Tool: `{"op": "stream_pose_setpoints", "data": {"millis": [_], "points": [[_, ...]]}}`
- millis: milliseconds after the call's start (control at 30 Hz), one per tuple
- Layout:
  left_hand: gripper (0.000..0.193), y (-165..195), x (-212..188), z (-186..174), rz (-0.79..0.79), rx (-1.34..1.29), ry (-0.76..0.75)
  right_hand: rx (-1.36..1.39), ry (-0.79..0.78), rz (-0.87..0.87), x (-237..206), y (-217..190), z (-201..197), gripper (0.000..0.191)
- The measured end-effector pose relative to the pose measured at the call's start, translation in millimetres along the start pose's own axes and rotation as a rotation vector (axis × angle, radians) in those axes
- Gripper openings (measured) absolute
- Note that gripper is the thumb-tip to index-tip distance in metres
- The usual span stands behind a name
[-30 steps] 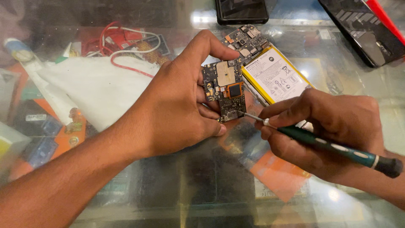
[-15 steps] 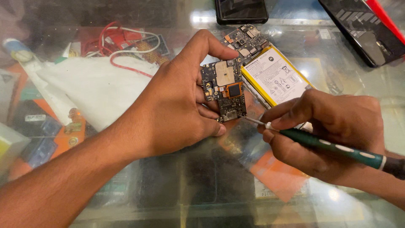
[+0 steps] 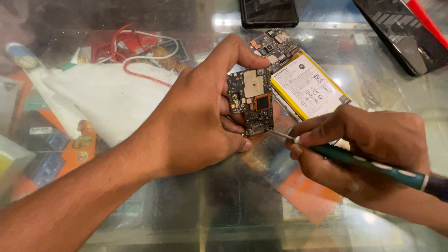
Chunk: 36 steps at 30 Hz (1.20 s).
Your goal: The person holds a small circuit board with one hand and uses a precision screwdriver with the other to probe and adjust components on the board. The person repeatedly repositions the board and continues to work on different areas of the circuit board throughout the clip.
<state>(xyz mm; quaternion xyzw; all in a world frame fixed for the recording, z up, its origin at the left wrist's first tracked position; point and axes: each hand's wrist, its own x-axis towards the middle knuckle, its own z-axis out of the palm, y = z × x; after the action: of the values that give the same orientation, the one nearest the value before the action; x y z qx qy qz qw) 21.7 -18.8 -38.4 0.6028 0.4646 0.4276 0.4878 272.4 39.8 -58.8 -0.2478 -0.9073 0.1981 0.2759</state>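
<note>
Left hand [image 3: 196, 121] pinching small phone circuit board [image 3: 252, 101] upright above glass worktop [image 3: 224, 210], face turned for access. Right hand [image 3: 364, 149] fingers [image 3: 310, 135] wrapped around green precision screwdriver [image 3: 368, 163], tip at board's lower edge.

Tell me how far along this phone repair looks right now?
Done: the small dark circuit board is out of the opened phone with the yellow-edged white battery, which lies on the glass counter. In hand: the left hand pinches the board upright, and the right hand sets the green-handled screwdriver tip at its lower edge. Left: the board is not back in the phone.
</note>
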Motion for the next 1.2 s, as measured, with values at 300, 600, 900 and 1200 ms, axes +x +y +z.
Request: {"op": "stream_pose_setpoints", "data": {"millis": [300, 600, 900, 1200], "points": [[0.075, 3.7, -0.5, 1.1, 0.004, 0.062, 0.002, 0.384, -0.022, 0.241, 0.9, -2.1, 1.1, 0.014], [0.072, 2.9, 0.0, 0.9, 0.018, 0.09, -0.007, 0.868, 0.018, 0.442, -5.9, 12.2, 7.5, 0.011], [0.08, -2.4, 4.4, 0.5, -0.121, -0.076, 0.002, 0.826, 0.036, 0.412, -3.1, 10.6, 4.3, 0.014], [0.081, -5.6, 4.3, -0.4, -0.069, -0.102, -0.02, 0.625, 0.011, 0.332, -7.0, 12.3, 3.8, 0.012]]}}
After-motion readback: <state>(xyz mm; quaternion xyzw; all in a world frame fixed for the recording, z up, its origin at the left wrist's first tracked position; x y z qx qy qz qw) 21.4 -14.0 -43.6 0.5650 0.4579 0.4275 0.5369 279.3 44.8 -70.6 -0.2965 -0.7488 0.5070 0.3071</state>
